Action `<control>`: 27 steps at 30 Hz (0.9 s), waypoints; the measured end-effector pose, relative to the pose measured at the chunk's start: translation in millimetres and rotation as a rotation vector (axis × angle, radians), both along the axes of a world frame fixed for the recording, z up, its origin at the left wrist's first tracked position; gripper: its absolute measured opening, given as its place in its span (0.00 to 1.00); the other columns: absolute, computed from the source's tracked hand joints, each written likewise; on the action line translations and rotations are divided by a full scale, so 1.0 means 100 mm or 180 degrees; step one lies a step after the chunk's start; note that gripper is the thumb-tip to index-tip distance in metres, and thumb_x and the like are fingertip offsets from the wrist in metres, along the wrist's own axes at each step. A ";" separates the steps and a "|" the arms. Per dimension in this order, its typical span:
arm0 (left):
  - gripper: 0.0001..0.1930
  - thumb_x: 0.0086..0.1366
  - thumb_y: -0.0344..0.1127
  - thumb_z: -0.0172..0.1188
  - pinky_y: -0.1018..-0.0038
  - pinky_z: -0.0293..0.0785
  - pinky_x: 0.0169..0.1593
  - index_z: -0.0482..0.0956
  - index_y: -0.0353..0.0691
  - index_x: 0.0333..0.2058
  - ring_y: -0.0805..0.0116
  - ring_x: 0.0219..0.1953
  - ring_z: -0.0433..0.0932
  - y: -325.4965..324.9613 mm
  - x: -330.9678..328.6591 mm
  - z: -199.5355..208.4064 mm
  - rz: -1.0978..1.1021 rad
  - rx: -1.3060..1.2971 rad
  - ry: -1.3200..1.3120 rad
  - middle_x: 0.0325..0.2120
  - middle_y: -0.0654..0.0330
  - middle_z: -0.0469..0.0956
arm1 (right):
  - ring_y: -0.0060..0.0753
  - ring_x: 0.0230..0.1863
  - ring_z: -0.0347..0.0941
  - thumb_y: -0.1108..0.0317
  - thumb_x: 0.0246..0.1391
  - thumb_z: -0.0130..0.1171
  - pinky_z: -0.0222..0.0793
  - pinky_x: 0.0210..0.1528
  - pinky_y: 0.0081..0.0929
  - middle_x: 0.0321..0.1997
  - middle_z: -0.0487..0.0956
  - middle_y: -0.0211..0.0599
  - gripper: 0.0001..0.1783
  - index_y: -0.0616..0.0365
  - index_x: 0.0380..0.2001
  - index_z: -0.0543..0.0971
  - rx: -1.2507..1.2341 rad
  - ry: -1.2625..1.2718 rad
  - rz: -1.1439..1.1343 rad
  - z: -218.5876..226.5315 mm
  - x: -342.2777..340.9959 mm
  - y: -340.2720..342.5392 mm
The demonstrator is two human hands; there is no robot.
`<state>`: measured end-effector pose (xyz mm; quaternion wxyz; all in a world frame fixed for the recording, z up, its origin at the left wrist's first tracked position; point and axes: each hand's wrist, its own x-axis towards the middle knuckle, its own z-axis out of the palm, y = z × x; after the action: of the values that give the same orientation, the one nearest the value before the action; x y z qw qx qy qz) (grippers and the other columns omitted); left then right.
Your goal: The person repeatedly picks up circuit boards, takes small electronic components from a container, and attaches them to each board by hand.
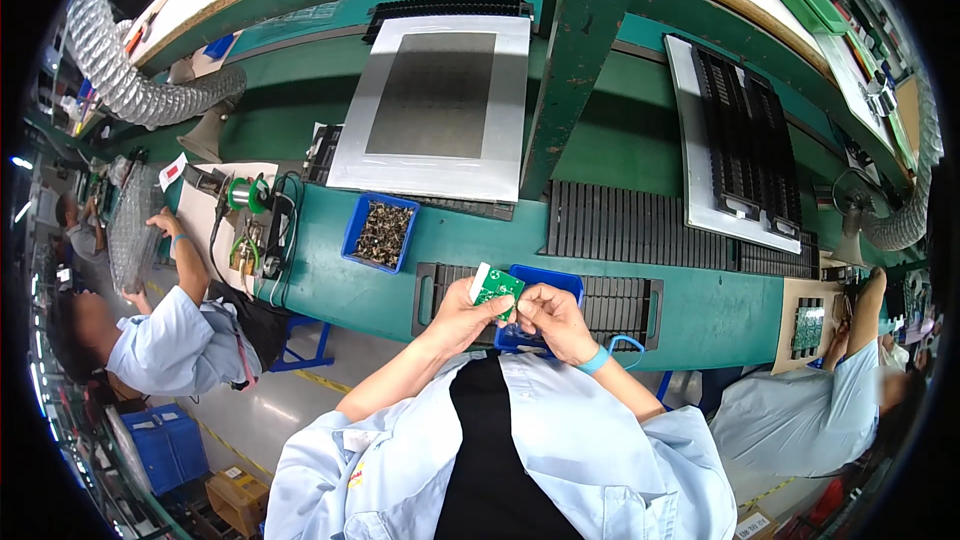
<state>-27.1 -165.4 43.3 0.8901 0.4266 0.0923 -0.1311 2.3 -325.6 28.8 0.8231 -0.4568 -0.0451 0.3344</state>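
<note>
A small green circuit board with a white strip along its left edge is held over the front of the bench. My left hand grips it from the left, thumb across its face. At the board's right edge, the fingers of my right hand are pinched together; whether a tiny part sits between them is hidden. A blue wristband circles my right wrist. Beneath my hands is a blue bin, partly covered by them. Left of the hands stands another blue bin, filled with small brownish components.
A black slotted rack lies under the hands; a longer one lies behind. A white-framed grey panel leans beyond the bins. A green post rises mid-bench. Soldering gear with a wire spool stands left. Co-workers sit on both sides.
</note>
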 end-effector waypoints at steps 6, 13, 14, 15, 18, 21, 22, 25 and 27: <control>0.03 0.54 0.22 0.56 0.83 0.67 0.24 0.71 0.32 0.29 0.74 0.21 0.71 0.03 -0.01 -0.01 -0.0197 -0.0570 0.0054 0.21 0.58 0.73 | 0.17 0.19 0.60 0.73 0.51 0.53 0.58 0.23 0.10 0.23 0.72 0.35 0.03 0.62 0.28 0.71 0.0446 0.0302 0.0179 -0.12 -0.01 0.05; 0.06 0.52 0.23 0.58 0.84 0.67 0.23 0.72 0.32 0.30 0.72 0.20 0.72 0.30 0.10 -0.01 0.0180 0.0103 -0.0113 0.21 0.58 0.73 | 0.17 0.19 0.60 0.73 0.48 0.55 0.58 0.23 0.12 0.23 0.72 0.30 0.05 0.62 0.30 0.73 -0.0415 -0.0821 0.0166 0.03 0.07 0.05; 0.06 0.51 0.23 0.58 0.84 0.67 0.23 0.72 0.32 0.30 0.72 0.20 0.72 0.45 0.17 0.00 0.0446 0.0493 -0.0103 0.21 0.58 0.73 | 0.17 0.19 0.60 0.73 0.48 0.56 0.57 0.23 0.13 0.23 0.71 0.30 0.06 0.61 0.30 0.73 -0.0831 -0.1351 0.0110 0.17 0.10 0.04; 0.06 0.51 0.22 0.58 0.84 0.67 0.22 0.72 0.32 0.30 0.72 0.20 0.72 0.62 0.24 0.00 0.0700 0.0882 -0.0095 0.21 0.58 0.73 | 0.17 0.19 0.60 0.73 0.47 0.56 0.57 0.23 0.13 0.23 0.71 0.30 0.06 0.61 0.31 0.73 -0.1256 -0.1875 0.0044 0.32 0.13 0.03; 0.04 0.53 0.23 0.55 0.82 0.69 0.21 0.71 0.32 0.29 0.72 0.19 0.72 1.20 0.30 -0.15 0.1354 0.2175 0.0431 0.20 0.59 0.73 | 0.21 0.18 0.60 0.74 0.43 0.58 0.58 0.23 0.15 0.23 0.71 0.31 0.07 0.60 0.29 0.75 -0.1424 -0.3225 0.0100 1.03 0.19 -0.02; 0.09 0.58 0.31 0.52 0.78 0.69 0.19 0.70 0.29 0.29 0.70 0.17 0.74 1.69 0.26 -0.43 0.1511 0.3511 0.1015 0.18 0.56 0.72 | 0.22 0.22 0.64 0.74 0.40 0.60 0.59 0.23 0.15 0.27 0.74 0.34 0.14 0.57 0.35 0.76 -0.0690 -0.4874 -0.0136 1.69 0.04 0.01; 0.11 0.60 0.34 0.50 0.76 0.69 0.19 0.69 0.28 0.29 0.69 0.17 0.74 1.75 0.27 -0.50 0.1406 0.4190 0.1195 0.17 0.55 0.71 | 0.22 0.22 0.65 0.73 0.40 0.60 0.60 0.23 0.16 0.28 0.74 0.34 0.14 0.56 0.35 0.77 -0.0571 -0.5050 -0.0297 1.88 -0.06 0.02; 0.14 0.61 0.37 0.48 0.74 0.70 0.19 0.69 0.26 0.30 0.67 0.18 0.75 1.60 0.28 -0.44 0.1266 0.4951 0.1139 0.15 0.54 0.71 | 0.33 0.21 0.64 0.73 0.45 0.52 0.60 0.20 0.22 0.34 0.73 0.45 0.10 0.51 0.34 0.76 0.0274 -0.5620 -0.0102 2.09 -0.09 0.02; 0.13 0.61 0.35 0.47 0.76 0.70 0.19 0.68 0.26 0.31 0.67 0.18 0.76 1.59 0.22 -0.55 0.1309 0.5015 0.0661 0.18 0.54 0.72 | 0.33 0.21 0.64 0.73 0.45 0.52 0.59 0.20 0.22 0.33 0.73 0.45 0.10 0.51 0.34 0.75 0.0321 -0.5575 -0.0178 2.13 -0.08 0.02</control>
<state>-5.1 -6.3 -11.9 0.3227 0.8869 0.3155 0.0991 -6.2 -323.3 241.5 0.5197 -0.5132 -0.6642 -0.1591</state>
